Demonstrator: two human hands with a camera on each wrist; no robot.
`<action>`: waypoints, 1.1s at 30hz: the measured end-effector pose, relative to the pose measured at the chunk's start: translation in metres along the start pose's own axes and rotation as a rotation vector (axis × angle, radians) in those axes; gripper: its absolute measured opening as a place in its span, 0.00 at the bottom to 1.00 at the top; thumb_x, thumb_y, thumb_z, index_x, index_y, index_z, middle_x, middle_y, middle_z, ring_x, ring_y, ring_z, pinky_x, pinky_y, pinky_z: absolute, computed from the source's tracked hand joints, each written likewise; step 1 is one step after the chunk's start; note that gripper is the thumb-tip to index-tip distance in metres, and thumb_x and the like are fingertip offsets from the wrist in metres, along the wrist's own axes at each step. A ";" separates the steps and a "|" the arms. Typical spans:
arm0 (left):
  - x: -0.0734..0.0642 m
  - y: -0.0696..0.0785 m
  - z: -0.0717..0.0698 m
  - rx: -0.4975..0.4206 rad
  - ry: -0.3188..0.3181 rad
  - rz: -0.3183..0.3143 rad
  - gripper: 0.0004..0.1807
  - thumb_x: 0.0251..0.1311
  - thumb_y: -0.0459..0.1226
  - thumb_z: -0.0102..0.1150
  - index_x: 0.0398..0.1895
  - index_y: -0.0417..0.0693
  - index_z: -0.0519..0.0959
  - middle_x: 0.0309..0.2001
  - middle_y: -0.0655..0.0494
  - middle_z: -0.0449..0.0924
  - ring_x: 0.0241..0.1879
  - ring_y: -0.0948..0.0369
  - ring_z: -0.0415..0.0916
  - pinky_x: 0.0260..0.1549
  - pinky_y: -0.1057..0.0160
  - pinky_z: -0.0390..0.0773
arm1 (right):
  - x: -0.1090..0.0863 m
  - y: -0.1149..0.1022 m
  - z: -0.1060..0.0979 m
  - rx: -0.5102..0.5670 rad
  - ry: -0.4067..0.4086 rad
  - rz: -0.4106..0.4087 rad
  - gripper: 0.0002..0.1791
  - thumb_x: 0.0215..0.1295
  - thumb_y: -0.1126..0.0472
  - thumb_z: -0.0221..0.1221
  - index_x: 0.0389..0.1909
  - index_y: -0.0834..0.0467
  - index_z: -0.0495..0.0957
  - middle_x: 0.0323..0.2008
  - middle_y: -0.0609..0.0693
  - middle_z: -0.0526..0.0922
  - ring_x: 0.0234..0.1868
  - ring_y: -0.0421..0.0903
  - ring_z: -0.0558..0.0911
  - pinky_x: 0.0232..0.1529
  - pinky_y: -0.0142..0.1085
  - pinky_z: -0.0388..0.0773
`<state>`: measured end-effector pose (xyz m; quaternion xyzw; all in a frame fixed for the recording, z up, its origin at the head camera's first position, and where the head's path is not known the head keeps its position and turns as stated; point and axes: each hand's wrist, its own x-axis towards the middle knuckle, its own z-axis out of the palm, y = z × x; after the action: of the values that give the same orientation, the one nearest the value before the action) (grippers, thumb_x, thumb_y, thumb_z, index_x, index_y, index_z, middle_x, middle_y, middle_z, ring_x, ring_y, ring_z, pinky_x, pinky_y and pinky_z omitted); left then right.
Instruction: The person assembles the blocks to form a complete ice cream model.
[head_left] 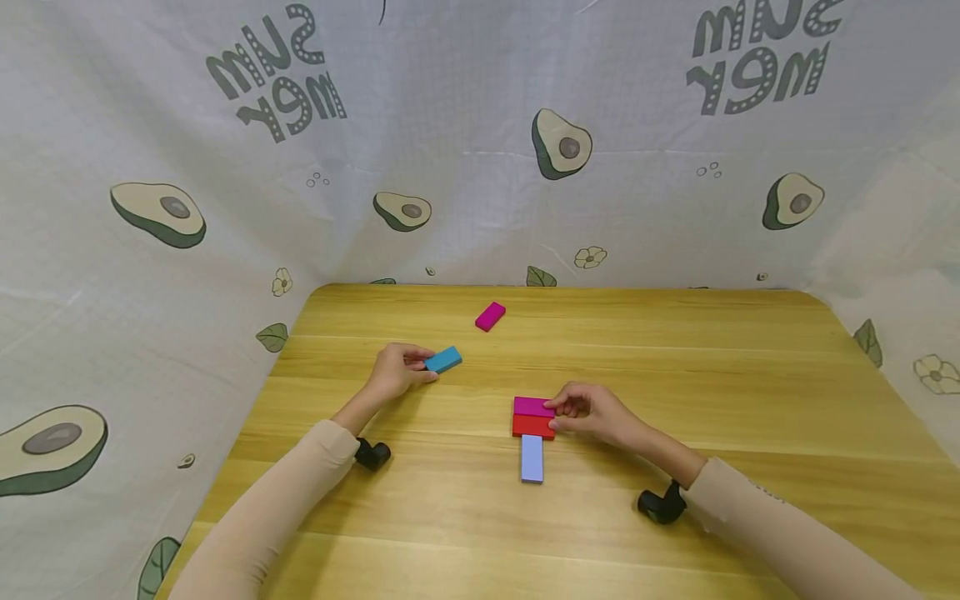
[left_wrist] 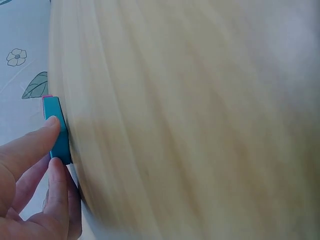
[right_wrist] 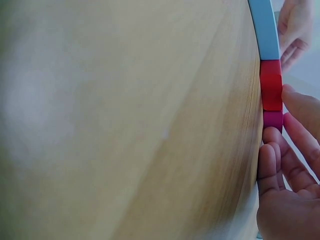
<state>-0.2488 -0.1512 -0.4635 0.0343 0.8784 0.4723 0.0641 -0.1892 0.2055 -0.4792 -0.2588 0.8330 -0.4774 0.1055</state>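
My left hand [head_left: 393,371] pinches a blue block [head_left: 443,360] by its left end, between thumb and fingers. In the left wrist view the thumb lies on the blue block's [left_wrist: 60,137] broad face. Around the right end of two blocks lying side by side, my right hand [head_left: 596,410] has its fingers curled. Its index finger is at the magenta block [head_left: 531,407], its thumb at the red block [head_left: 531,426]. A pale lavender-blue block [head_left: 532,459] extends from the red block's near side, set at a right angle to it.
Another magenta block [head_left: 491,317] lies alone toward the back of the wooden table [head_left: 675,350]. A white curtain [head_left: 465,100] printed with avocados stands behind the table and along its sides. Black wrist cameras [head_left: 662,503] hang below both forearms.
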 end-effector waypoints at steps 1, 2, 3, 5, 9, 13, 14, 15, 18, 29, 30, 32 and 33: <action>0.000 0.000 0.000 0.000 -0.002 0.001 0.19 0.54 0.29 0.73 0.50 0.37 0.85 0.53 0.41 0.81 0.45 0.55 0.81 0.46 0.62 0.82 | 0.000 0.000 0.000 0.003 0.001 0.002 0.13 0.59 0.65 0.71 0.45 0.64 0.85 0.34 0.51 0.82 0.34 0.43 0.76 0.35 0.31 0.77; 0.000 0.001 0.001 -0.002 -0.004 0.002 0.19 0.54 0.29 0.73 0.50 0.37 0.85 0.53 0.41 0.81 0.45 0.55 0.81 0.46 0.62 0.82 | 0.000 0.000 0.000 0.006 0.000 0.004 0.13 0.59 0.65 0.71 0.45 0.63 0.85 0.34 0.51 0.82 0.34 0.43 0.76 0.35 0.31 0.77; 0.000 0.001 0.001 -0.002 -0.005 0.003 0.19 0.54 0.29 0.73 0.50 0.37 0.85 0.53 0.41 0.81 0.45 0.55 0.81 0.46 0.62 0.82 | 0.000 0.001 0.000 0.009 0.000 0.006 0.13 0.59 0.65 0.71 0.45 0.63 0.85 0.34 0.51 0.82 0.34 0.44 0.76 0.35 0.31 0.77; 0.001 0.002 0.001 -0.005 -0.007 0.002 0.19 0.54 0.28 0.73 0.50 0.37 0.85 0.53 0.41 0.81 0.44 0.56 0.81 0.45 0.62 0.82 | 0.000 0.001 0.000 0.009 -0.001 0.007 0.13 0.59 0.65 0.70 0.45 0.63 0.85 0.34 0.52 0.82 0.34 0.44 0.76 0.35 0.31 0.77; 0.001 0.003 0.003 -0.005 -0.016 -0.001 0.19 0.54 0.29 0.73 0.50 0.37 0.85 0.54 0.41 0.80 0.45 0.56 0.81 0.46 0.62 0.82 | 0.000 0.001 0.000 0.009 -0.001 0.009 0.13 0.59 0.65 0.71 0.45 0.63 0.85 0.34 0.52 0.82 0.34 0.44 0.76 0.35 0.30 0.76; 0.001 0.005 0.005 -0.007 -0.033 -0.003 0.19 0.54 0.29 0.72 0.51 0.37 0.84 0.54 0.41 0.80 0.45 0.57 0.81 0.47 0.62 0.82 | 0.000 0.001 0.000 0.007 -0.001 0.010 0.13 0.59 0.65 0.71 0.45 0.63 0.85 0.34 0.52 0.82 0.34 0.44 0.76 0.35 0.30 0.76; 0.001 0.006 0.006 -0.008 -0.036 -0.002 0.19 0.54 0.29 0.72 0.51 0.37 0.84 0.54 0.41 0.80 0.45 0.57 0.81 0.47 0.62 0.82 | 0.000 0.001 0.000 0.004 -0.002 0.010 0.13 0.59 0.65 0.71 0.45 0.63 0.85 0.34 0.51 0.82 0.34 0.44 0.76 0.35 0.31 0.76; 0.001 0.007 0.006 -0.008 -0.039 -0.002 0.19 0.55 0.29 0.72 0.51 0.37 0.84 0.54 0.41 0.81 0.44 0.57 0.81 0.47 0.62 0.82 | 0.000 0.001 0.000 0.004 -0.001 0.012 0.13 0.59 0.65 0.71 0.45 0.63 0.85 0.34 0.51 0.82 0.34 0.44 0.76 0.35 0.31 0.76; 0.002 0.009 0.008 -0.002 -0.043 0.010 0.19 0.55 0.29 0.72 0.51 0.37 0.84 0.54 0.41 0.81 0.44 0.57 0.81 0.46 0.63 0.82 | 0.000 0.000 -0.001 -0.001 -0.001 0.019 0.13 0.59 0.65 0.71 0.45 0.63 0.85 0.34 0.51 0.81 0.34 0.44 0.76 0.35 0.31 0.76; 0.004 0.011 0.015 -0.007 -0.054 0.016 0.18 0.54 0.29 0.73 0.50 0.37 0.85 0.52 0.42 0.82 0.44 0.57 0.82 0.46 0.63 0.82 | 0.000 0.000 -0.001 0.003 -0.001 0.019 0.14 0.59 0.64 0.71 0.45 0.63 0.85 0.34 0.51 0.82 0.34 0.45 0.76 0.36 0.31 0.76; 0.004 0.011 0.015 -0.008 -0.055 0.018 0.18 0.54 0.29 0.73 0.50 0.37 0.85 0.52 0.43 0.82 0.44 0.57 0.82 0.46 0.63 0.82 | 0.000 0.000 -0.001 0.003 0.000 0.017 0.14 0.59 0.64 0.71 0.45 0.63 0.85 0.34 0.50 0.82 0.34 0.44 0.76 0.36 0.31 0.77; 0.004 0.011 0.016 -0.006 -0.058 0.024 0.18 0.54 0.29 0.73 0.50 0.37 0.85 0.52 0.43 0.82 0.44 0.57 0.82 0.46 0.63 0.82 | 0.000 0.000 -0.001 0.005 0.001 0.017 0.14 0.59 0.64 0.71 0.45 0.63 0.85 0.34 0.50 0.82 0.34 0.44 0.76 0.36 0.31 0.77; 0.004 0.012 0.017 -0.006 -0.061 0.029 0.18 0.54 0.29 0.73 0.50 0.37 0.85 0.52 0.43 0.82 0.44 0.57 0.82 0.46 0.63 0.82 | 0.000 0.000 -0.001 0.007 0.002 0.017 0.13 0.59 0.64 0.71 0.45 0.63 0.85 0.34 0.50 0.82 0.34 0.44 0.76 0.36 0.31 0.77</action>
<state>-0.2508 -0.1305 -0.4629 0.0611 0.8740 0.4747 0.0842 -0.1896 0.2065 -0.4792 -0.2509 0.8337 -0.4796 0.1097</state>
